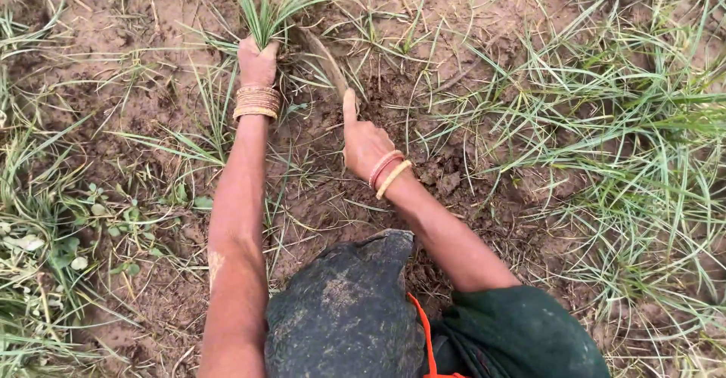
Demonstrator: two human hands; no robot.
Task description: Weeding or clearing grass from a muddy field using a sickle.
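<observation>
Left hand [257, 62] gripping upright grass tuft [265, 11], right hand [363, 140] seemingly on blade [325, 57]

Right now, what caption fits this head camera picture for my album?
Left hand grips a grass clump; right hand holds a tool in muddy soil.

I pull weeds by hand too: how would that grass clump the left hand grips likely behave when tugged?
The grass clump in the left hand has thin, splayed blades, so it probably bends floppily and may tear rather than lift stiffly. The soil around it looks damp and clumpy, so roots might hold at first, then come up with clinging, weighty dirt.
</observation>
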